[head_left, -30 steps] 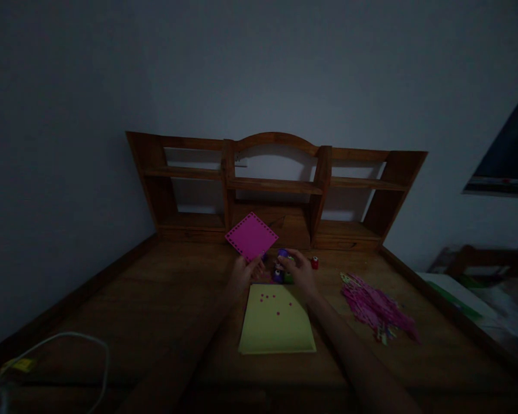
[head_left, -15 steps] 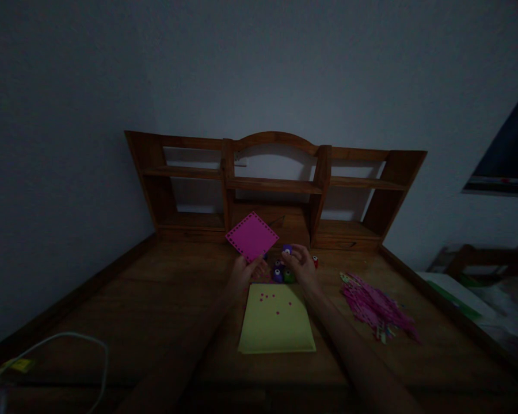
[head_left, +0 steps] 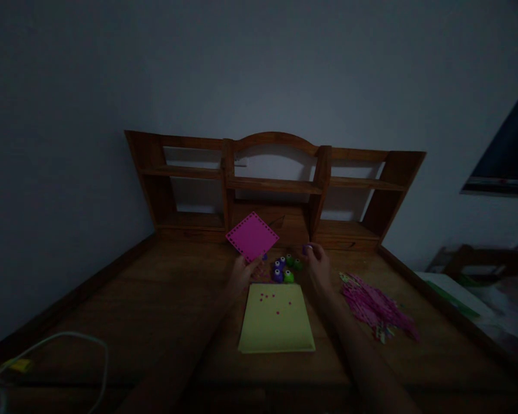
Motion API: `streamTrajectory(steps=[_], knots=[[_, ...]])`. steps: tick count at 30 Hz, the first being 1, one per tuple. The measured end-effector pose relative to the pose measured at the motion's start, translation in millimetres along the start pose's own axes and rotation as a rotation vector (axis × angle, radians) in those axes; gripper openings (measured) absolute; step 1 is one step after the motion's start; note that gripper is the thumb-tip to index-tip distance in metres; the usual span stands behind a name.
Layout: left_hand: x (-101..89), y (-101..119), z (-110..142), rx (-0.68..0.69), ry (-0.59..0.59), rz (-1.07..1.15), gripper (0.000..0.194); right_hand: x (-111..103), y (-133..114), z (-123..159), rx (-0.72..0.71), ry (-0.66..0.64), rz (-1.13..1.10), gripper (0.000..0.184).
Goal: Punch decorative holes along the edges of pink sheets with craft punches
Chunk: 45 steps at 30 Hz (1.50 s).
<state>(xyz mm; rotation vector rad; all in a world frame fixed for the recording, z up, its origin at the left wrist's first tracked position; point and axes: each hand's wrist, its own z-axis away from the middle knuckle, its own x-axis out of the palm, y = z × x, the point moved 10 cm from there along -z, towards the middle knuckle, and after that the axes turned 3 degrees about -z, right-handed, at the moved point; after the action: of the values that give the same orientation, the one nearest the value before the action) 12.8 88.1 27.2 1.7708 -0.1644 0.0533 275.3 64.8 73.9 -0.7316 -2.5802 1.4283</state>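
My left hand (head_left: 240, 273) is closed on the lower corner of a pink paper square (head_left: 252, 236), held up like a diamond. Small punched holes run along several of its edges. Away to the right, my right hand (head_left: 319, 265) grips a small purple craft punch (head_left: 306, 249), partly hidden by the fingers. Between the hands, more punches stand on the desk: purple ones (head_left: 278, 275) and green ones (head_left: 289, 276), each with a white round top. Nearer me lies a stack of yellow paper (head_left: 277, 328) with several tiny pink cut-outs on it.
A heap of pink punched strips (head_left: 375, 305) lies on the right of the wooden desk (head_left: 155, 299). A wooden shelf unit (head_left: 276, 185) stands along the back. At the front left are a white cable (head_left: 69, 334) and a yellow object (head_left: 21, 365).
My right hand has moved right with the purple punch, away from the pink paper, uncovering the punches on the desk. My left hand and the paper stay nearly still.
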Motion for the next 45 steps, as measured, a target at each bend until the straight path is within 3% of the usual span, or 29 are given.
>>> streamTrajectory(steps=[3, 6, 11, 25, 34, 38, 42, 45], knots=[[-0.1, 0, -1, 0.011, -0.009, -0.008, 0.035, 12, 3, 6, -0.002, -0.068, 0.163, 0.035], [-1.0, -3, -3, 0.008, -0.015, -0.017, 0.035, 32, -6, 14, -0.099, -0.184, 0.332, 0.028], [-1.9, -7, -5, -0.004, -0.015, -0.027, 0.034, 56, -16, 25, -0.218, -0.345, 0.386, 0.023], [-2.6, -9, -5, -0.010, -0.015, -0.030, 0.035, 65, 3, 32, -0.135, -0.455, 0.462, 0.025], [-0.7, 2, 0, -0.024, -0.007, 0.041, 0.051, 70, 4, 34, -0.137, -0.483, 0.501, 0.015], [3.2, 4, 1, -0.052, -0.043, 0.074, 0.060, 56, -17, 29, -0.202, -0.354, 0.536, 0.018], [4.4, 4, 3, -0.067, -0.053, 0.073, 0.064, 11, -29, 14, -0.182, -0.052, 0.680, 0.026], [6.5, 5, 3, -0.061, -0.074, 0.076, 0.064, -11, -22, 6, -0.165, 0.018, 0.821, 0.031]])
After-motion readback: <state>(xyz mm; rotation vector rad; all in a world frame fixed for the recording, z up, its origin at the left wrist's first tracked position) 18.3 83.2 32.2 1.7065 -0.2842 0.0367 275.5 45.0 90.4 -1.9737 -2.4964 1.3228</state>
